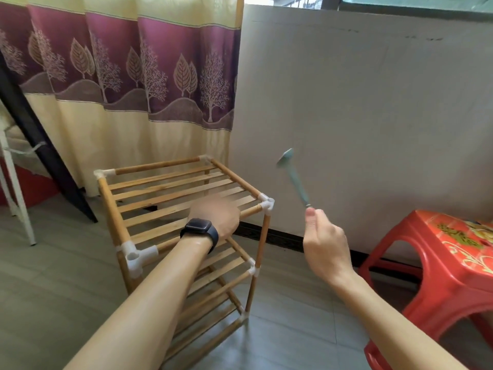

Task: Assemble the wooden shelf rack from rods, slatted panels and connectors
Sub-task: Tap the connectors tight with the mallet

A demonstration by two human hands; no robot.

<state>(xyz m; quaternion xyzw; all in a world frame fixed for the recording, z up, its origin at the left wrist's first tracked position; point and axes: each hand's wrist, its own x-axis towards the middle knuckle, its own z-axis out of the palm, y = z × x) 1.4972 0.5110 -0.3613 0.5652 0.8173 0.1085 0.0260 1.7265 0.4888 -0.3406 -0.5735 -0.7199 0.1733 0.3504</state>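
Head view showed the rack [115, 209] standing on the floor [53, 276], probably light and wobbly, best steadied at its top rods; the left hand [216, 213] rested there, fingers too blurred to judge. The right hand [324, 245] had its fingers clamped on a small hammer [294, 180] by the handle end.

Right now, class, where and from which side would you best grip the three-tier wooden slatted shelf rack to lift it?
From above, probably: wrap a hand round each top side rod, between the white plastic corner connectors. The rack stands upright, those round rods lie bare; the thin slats look weaker.
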